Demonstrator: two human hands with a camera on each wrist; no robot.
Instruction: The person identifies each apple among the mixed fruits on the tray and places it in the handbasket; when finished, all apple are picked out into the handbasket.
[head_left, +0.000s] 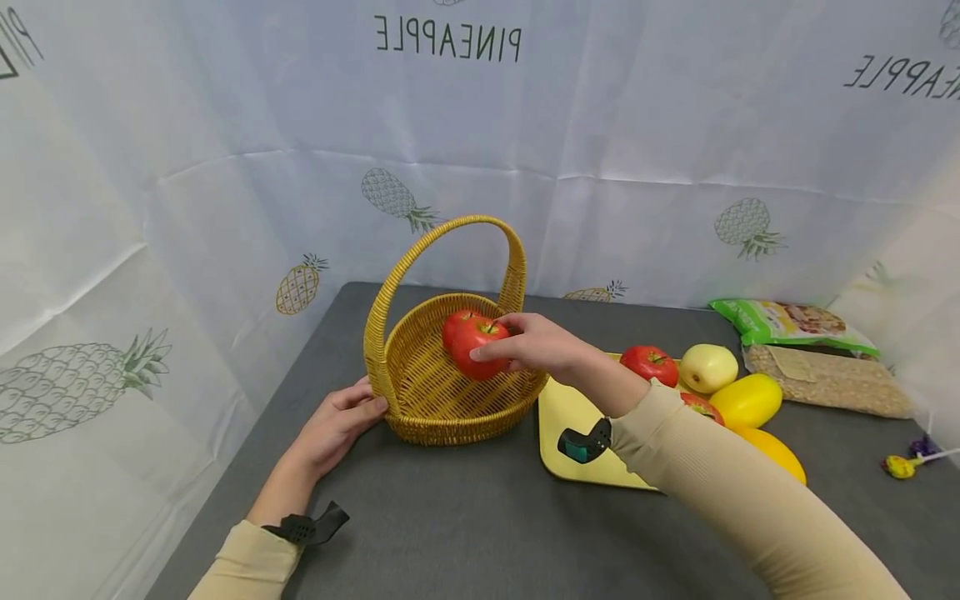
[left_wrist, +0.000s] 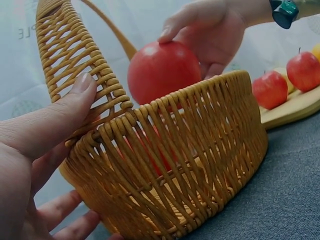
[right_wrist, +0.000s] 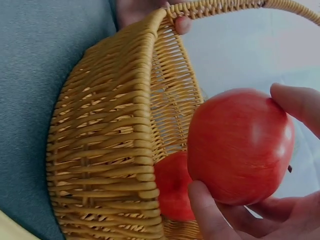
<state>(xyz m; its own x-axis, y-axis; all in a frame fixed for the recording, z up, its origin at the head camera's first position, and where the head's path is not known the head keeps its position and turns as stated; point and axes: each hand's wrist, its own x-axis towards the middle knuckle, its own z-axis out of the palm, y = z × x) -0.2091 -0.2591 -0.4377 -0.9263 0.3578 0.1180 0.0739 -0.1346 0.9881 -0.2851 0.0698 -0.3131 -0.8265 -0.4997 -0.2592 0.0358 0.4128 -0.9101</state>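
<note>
A red apple (head_left: 480, 354) is held in my right hand (head_left: 542, 342), thumb and fingers around it, above the yellow wicker basket (head_left: 457, 432). In the right wrist view this apple (right_wrist: 240, 145) sits higher than the basket's rim. Inside the basket lies a second red apple (head_left: 452, 327), partly covered by the held one. My left hand (head_left: 337, 427) grips the basket's left side where the arched handle joins the rim. The left wrist view shows its thumb (left_wrist: 75, 102) across the handle's base and the other fingers around the outer wall.
Right of the basket is a yellow tray (head_left: 558, 442) with red apples (head_left: 649, 364), a pale round fruit (head_left: 708, 368) and yellow fruits (head_left: 750, 402), partly behind my right sleeve. Farther right lie a green packet (head_left: 802, 325), a tan packet (head_left: 828, 379) and lollipops (head_left: 898, 467). A curtain hangs behind.
</note>
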